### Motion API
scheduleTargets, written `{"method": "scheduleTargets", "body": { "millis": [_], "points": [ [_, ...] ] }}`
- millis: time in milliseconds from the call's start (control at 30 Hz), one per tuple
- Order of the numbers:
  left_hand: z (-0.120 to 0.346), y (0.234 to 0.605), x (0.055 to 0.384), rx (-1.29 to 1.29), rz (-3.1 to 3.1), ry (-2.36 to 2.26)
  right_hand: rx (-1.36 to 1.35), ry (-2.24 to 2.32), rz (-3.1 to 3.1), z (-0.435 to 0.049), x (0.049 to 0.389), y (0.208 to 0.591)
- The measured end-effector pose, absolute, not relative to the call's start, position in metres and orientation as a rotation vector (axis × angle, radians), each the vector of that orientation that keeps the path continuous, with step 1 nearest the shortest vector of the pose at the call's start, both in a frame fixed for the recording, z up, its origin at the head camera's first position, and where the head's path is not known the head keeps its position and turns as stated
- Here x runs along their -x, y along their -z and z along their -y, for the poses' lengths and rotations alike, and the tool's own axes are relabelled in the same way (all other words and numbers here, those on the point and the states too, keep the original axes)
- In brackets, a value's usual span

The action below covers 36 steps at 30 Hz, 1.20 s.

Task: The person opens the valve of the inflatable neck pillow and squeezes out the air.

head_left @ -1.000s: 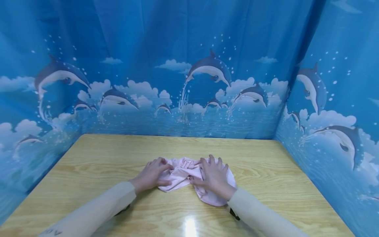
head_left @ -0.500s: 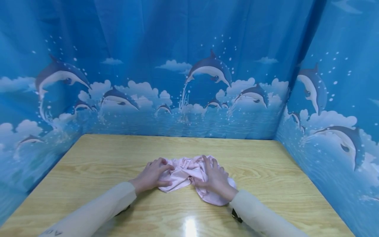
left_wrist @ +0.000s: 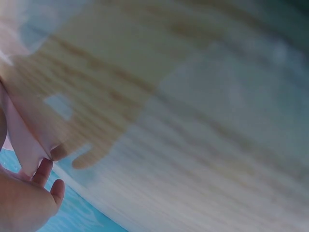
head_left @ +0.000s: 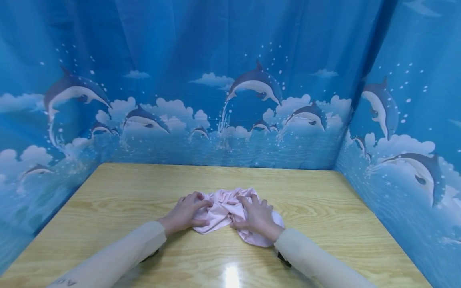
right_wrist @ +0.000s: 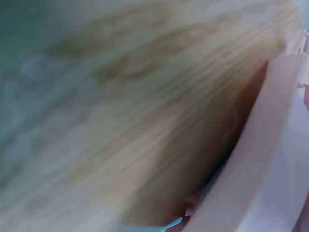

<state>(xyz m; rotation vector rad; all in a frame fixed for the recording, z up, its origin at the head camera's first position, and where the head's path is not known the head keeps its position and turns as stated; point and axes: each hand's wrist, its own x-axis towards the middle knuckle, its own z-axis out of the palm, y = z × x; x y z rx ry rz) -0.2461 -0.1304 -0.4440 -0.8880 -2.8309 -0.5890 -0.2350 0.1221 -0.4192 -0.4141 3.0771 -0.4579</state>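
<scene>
A crumpled pale pink cloth (head_left: pixel 227 202) lies on the table, twisted and bunched in its middle. My left hand (head_left: pixel 187 213) holds its left end with bent fingers, the thumb on the near side. Over the right part of the cloth, my right hand (head_left: pixel 256 218) grips with curled fingers, its thumb near the twist. In the left wrist view, the fingers of the left hand (left_wrist: pixel 26 200) are at a fold of the pink cloth (left_wrist: pixel 21 137). A smooth stretch of the cloth (right_wrist: pixel 260 154) fills the right side of the right wrist view and hides most of that hand.
The light wood table (head_left: pixel 144 180) carries the cloth near its middle. Blue curtains (head_left: pixel 201 48) printed with dolphins and clouds stand along its back and sides. Light reflects off the table's front (head_left: pixel 231 276).
My right hand has drawn its spread fingers in and moved slightly left, pulling the right part of the cloth inward. The left hand has stayed in place.
</scene>
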Motion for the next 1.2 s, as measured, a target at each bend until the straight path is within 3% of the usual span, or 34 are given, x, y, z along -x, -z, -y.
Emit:
{"method": "scheduleTargets", "body": {
  "millis": [567,1200],
  "points": [
    [0.131,0.444,0.247,0.855,2.873,0.605,0.599,0.408,-3.112,-0.122,0.243,0.424],
    [0.13,0.442,0.246,0.903,2.854,0.536,0.387,0.427,-3.04,-0.098,0.249,0.416]
  ]
}}
